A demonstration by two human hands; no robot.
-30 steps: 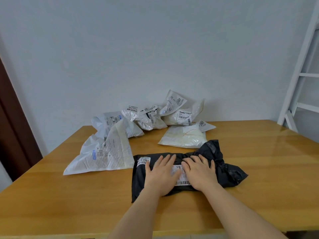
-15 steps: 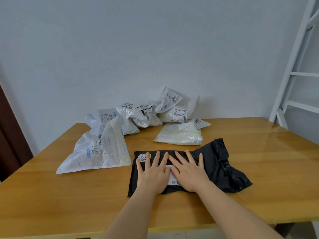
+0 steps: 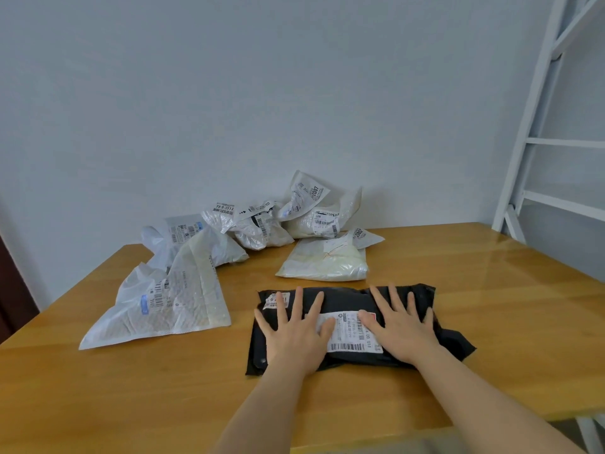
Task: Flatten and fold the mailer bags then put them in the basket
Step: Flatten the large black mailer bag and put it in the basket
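Note:
A black mailer bag [image 3: 347, 298] with white shipping labels lies on the wooden table [image 3: 491, 290] in front of me. My left hand [image 3: 296, 332] presses flat on its left part, fingers spread. My right hand [image 3: 401, 326] presses flat on its right part, fingers spread too. Neither hand grips anything. The white label [image 3: 350, 332] shows between them. A large white mailer bag [image 3: 173, 299] lies to the left. A flat cream mailer bag [image 3: 327, 263] lies behind the black one. No basket is in view.
Several crumpled white mailer bags [image 3: 262, 224] are heaped at the table's far edge against the wall. A white ladder-like frame [image 3: 537, 139] stands at the right. A dark door edge [image 3: 9, 290] shows at the far left.
My two hands have slid apart across the black bag, the right hand going right, uncovering the label. The bag's puffed right end now lies flatter.

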